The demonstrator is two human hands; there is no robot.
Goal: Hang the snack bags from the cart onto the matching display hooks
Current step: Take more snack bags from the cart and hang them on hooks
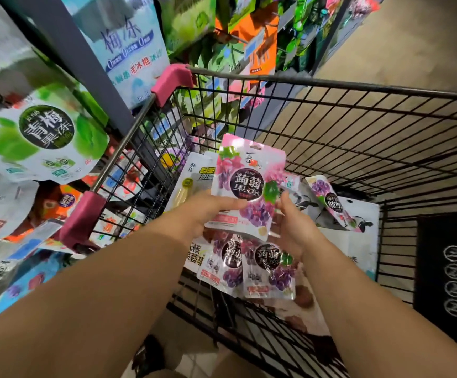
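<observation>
Over the black wire cart [358, 126], both hands hold up a pink-and-purple grape jelly bag [246, 184]. My left hand [211, 208] grips its left edge, thumb across the front. My right hand [292, 225] pinches its right edge. Two more grape jelly bags [251, 268] lie in the cart just below, and a third one [331, 200] leans at the right. A white-and-yellow snack bag [191, 181] lies behind the held bag.
The display rack at the left carries hanging bags: green plum jelly [44, 135], a pale blue bag [129, 47], orange [260, 42] and green ones farther back. Pink corner guards [172, 80] cap the cart rim. A black mat [451, 268] lies on the floor at the right.
</observation>
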